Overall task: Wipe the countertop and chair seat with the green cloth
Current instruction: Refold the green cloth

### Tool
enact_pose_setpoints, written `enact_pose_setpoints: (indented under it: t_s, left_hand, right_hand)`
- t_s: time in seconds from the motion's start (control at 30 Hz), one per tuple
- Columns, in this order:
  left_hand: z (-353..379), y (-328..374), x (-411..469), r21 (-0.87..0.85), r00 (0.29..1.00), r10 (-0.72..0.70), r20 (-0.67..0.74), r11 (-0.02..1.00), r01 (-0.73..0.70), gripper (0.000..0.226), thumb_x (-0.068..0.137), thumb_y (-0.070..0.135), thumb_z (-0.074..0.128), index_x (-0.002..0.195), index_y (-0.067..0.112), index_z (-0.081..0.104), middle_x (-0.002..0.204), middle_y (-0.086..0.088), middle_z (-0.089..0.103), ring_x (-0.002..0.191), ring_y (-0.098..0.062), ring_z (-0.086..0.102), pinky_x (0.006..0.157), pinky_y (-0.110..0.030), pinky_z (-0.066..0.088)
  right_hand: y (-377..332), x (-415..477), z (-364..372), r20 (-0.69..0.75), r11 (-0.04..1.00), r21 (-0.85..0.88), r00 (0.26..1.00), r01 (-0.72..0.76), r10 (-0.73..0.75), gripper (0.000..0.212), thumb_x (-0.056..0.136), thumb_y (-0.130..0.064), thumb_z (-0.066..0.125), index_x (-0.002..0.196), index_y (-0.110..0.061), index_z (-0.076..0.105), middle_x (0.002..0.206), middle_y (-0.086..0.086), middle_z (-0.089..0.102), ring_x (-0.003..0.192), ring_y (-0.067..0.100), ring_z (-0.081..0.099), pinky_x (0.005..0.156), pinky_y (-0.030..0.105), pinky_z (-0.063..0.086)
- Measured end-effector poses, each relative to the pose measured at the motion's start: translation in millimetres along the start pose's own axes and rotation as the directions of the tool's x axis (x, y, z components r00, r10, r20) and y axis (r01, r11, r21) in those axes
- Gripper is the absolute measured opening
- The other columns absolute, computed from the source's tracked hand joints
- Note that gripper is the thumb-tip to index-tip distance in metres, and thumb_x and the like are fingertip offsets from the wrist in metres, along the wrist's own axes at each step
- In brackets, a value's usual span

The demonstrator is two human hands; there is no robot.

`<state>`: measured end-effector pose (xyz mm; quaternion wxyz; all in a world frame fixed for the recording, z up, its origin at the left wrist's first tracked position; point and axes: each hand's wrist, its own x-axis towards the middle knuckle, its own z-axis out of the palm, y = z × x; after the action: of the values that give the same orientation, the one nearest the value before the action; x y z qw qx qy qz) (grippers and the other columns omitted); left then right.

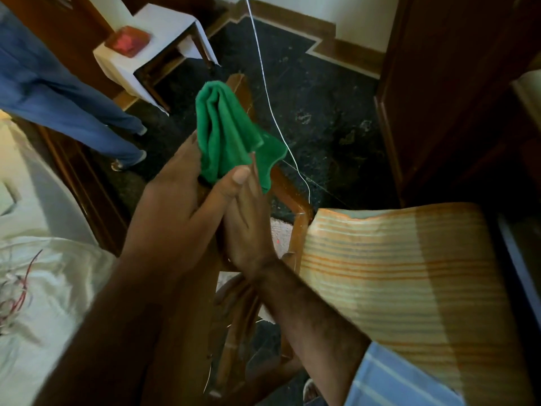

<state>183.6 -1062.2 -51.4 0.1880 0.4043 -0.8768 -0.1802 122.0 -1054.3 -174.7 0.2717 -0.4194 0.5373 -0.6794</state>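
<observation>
I see the green cloth (231, 136), soft, light and floppy, pinched at its lower bunch between my left hand (172, 194) and right hand (248, 227), the grip pressed together, folds drooping above.

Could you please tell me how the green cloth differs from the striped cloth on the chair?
The green cloth is plain, bunched and held up between the left hand and right hand; the striped cloth has orange bands and lies spread flat, untouched. The green cloth also looks smaller. Both are soft fabric.
</observation>
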Motion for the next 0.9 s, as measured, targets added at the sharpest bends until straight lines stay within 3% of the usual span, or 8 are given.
enact_pose_setpoints:
  t_s: [0.1, 0.23, 0.4, 0.53, 0.63, 0.77, 0.83, 0.9]
  left_hand:
    - [0, -1, -5, 0.084, 0.996, 0.011, -0.094, 0.996, -0.004, 0.054, 0.095, 0.064, 0.048, 0.125, 0.021, 0.057, 0.089, 0.026, 0.055, 0.082, 0.018, 0.056, 0.064, 0.003, 0.037]
    - [-1, -5, -10, 0.189, 0.977, -0.008, -0.213, 0.981, 0.049, 0.045, 0.097, 0.059, 0.052, 0.099, 0.015, 0.062, 0.074, 0.003, 0.059, 0.058, -0.009, 0.054, 0.048, -0.018, 0.041]
    - [-3, -2, -12, 0.223, 0.970, -0.014, -0.241, 0.972, 0.069, 0.021, 0.101, 0.027, 0.052, 0.084, 0.015, 0.053, 0.072, -0.005, 0.054, 0.057, -0.009, 0.046, 0.049, -0.020, 0.033]
    - [-7, 4, -18, 0.159, 0.977, -0.021, -0.211, 0.986, 0.055, 0.016, 0.102, 0.028, 0.047, 0.087, 0.023, 0.048, 0.074, 0.006, 0.049, 0.062, -0.002, 0.049, 0.051, -0.016, 0.036]
    - [-8, 11, -30, 0.022, 0.981, 0.005, -0.194, 1.000, -0.001, 0.011, 0.103, 0.030, 0.045, 0.096, 0.029, 0.053, 0.073, 0.017, 0.049, 0.067, 0.010, 0.055, 0.053, -0.004, 0.037]
    - [-7, 20, -40, -0.267, 0.991, -0.112, -0.072, 0.960, 0.089, 0.018, 0.101, 0.042, 0.044, 0.100, 0.051, 0.060, 0.089, 0.025, 0.068, 0.078, 0.010, 0.065, 0.058, -0.002, 0.045]
    - [0, 28, -42, -0.479, 0.954, -0.297, -0.025, 0.842, 0.250, 0.020, 0.094, 0.048, 0.048, 0.103, 0.053, 0.066, 0.098, 0.026, 0.073, 0.085, 0.006, 0.070, 0.067, -0.012, 0.054]
    - [11, 43, -42, -0.688, 0.888, -0.450, 0.093, 0.616, 0.384, 0.023, 0.092, 0.047, 0.054, 0.107, 0.044, 0.071, 0.105, 0.013, 0.077, 0.095, -0.008, 0.074, 0.080, -0.038, 0.060]
  right_hand:
    - [1, -15, -4, 0.038, 0.998, -0.060, 0.999, 0.013, -0.010, 0.057, 0.107, -0.059, 0.020, 0.157, -0.032, 0.032, 0.171, 0.013, 0.031, 0.162, 0.032, 0.026, 0.125, 0.060, 0.030]
    - [4, -20, -17, 0.142, 0.970, -0.188, 0.982, 0.151, -0.125, 0.056, 0.098, -0.027, 0.039, 0.153, -0.012, 0.046, 0.171, 0.014, 0.030, 0.160, 0.034, 0.027, 0.121, 0.061, 0.035]
    - [-14, -7, -50, 0.173, 0.958, -0.232, 0.976, 0.171, -0.133, 0.047, 0.096, -0.013, 0.046, 0.139, -0.007, 0.064, 0.164, 0.017, 0.039, 0.152, 0.034, 0.038, 0.123, 0.049, 0.036]
    - [-36, 22, -73, 0.164, 0.983, -0.184, 0.985, -0.013, 0.044, 0.050, 0.088, -0.006, 0.070, 0.135, -0.006, 0.053, 0.152, 0.013, 0.047, 0.142, 0.027, 0.049, 0.116, 0.033, 0.044]
    - [-46, 37, -101, 0.337, 0.976, -0.063, 0.916, -0.208, 0.217, 0.083, 0.080, -0.010, 0.085, 0.150, -0.013, 0.041, 0.156, 0.009, 0.049, 0.144, 0.025, 0.053, 0.119, 0.044, 0.047]
    - [-61, 32, -157, 0.444, 0.850, -0.336, 0.727, -0.406, 0.523, 0.040, 0.080, -0.027, 0.089, 0.111, -0.004, 0.078, 0.111, 0.021, 0.080, 0.099, 0.027, 0.077, 0.095, 0.042, 0.058]
    - [-66, 19, -181, 0.393, 0.795, -0.277, 0.692, -0.539, 0.606, 0.035, 0.082, -0.029, 0.086, 0.101, 0.000, 0.081, 0.100, 0.019, 0.082, 0.089, 0.027, 0.079, 0.081, 0.032, 0.058]
    - [-81, 5, -206, 0.332, 0.728, -0.065, 0.673, -0.682, 0.660, 0.028, 0.086, -0.022, 0.082, 0.107, -0.004, 0.081, 0.097, 0.006, 0.084, 0.087, 0.016, 0.080, 0.073, 0.022, 0.061]
